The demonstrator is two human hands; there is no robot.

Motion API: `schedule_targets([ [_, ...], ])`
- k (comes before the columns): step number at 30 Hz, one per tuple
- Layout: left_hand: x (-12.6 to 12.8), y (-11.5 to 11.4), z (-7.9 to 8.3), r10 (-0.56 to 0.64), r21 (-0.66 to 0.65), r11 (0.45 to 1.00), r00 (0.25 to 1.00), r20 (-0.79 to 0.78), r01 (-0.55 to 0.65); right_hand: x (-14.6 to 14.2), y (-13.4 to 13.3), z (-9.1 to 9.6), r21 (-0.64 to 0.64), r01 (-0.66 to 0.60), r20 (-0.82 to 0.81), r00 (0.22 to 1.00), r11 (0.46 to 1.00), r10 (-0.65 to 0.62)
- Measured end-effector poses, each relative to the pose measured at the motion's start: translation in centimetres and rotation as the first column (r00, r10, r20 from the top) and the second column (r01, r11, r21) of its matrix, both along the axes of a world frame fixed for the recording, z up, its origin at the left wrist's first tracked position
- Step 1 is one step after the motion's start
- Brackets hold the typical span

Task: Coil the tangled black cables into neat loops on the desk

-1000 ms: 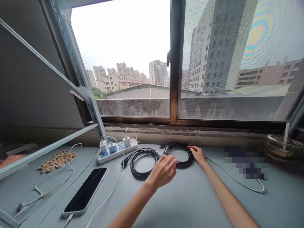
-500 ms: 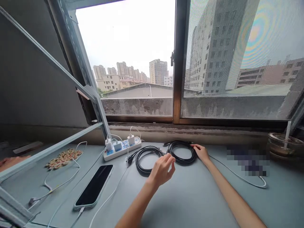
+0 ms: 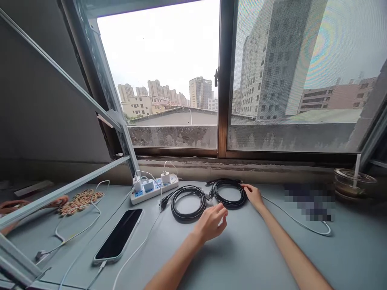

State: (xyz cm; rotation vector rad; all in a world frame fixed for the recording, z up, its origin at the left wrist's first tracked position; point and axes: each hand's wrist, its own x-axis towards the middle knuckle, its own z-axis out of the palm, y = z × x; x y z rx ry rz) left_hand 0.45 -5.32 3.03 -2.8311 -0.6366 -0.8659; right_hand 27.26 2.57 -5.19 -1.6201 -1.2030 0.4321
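Observation:
Two coils of black cable lie side by side on the grey table below the window. The left coil [image 3: 188, 202] is the larger one; the right coil [image 3: 228, 193] sits closer to the sill. My left hand [image 3: 211, 222] hovers just in front of the two coils with fingers loosely curled and nothing in them. My right hand [image 3: 253, 195] rests on the right edge of the right coil, fingertips touching the cable.
A white power strip [image 3: 154, 185] with chargers sits left of the coils. A phone [image 3: 118, 236] lies face up on a white cord. A glass cup with a straw [image 3: 353, 183] stands far right. A white cable [image 3: 302, 225] trails along the table's right side.
My left hand drew back from above the coils toward me and its fingers curled in. My right hand stayed on the right coil. The camera shifted slightly.

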Motion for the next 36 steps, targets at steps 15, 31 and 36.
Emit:
schedule_targets([
  [15,-1.5,1.2,2.4,0.215,0.070,0.972,0.971,0.104,-0.223,-0.4,-0.1,0.2,0.037,-0.003,0.005,1.000,0.999,0.002],
  [31,-4.4,3.5,2.1,0.535,-0.229,0.794,0.827,-0.176,-0.562,-0.5,-0.3,0.6,0.068,0.002,0.085,0.996,0.998,-0.008],
  [36,-3.9,3.7,1.5,0.513,-0.250,0.783,0.818,-0.259,-0.570,-1.1,-0.5,1.3,0.160,0.021,0.200,0.978,0.987,-0.053],
])
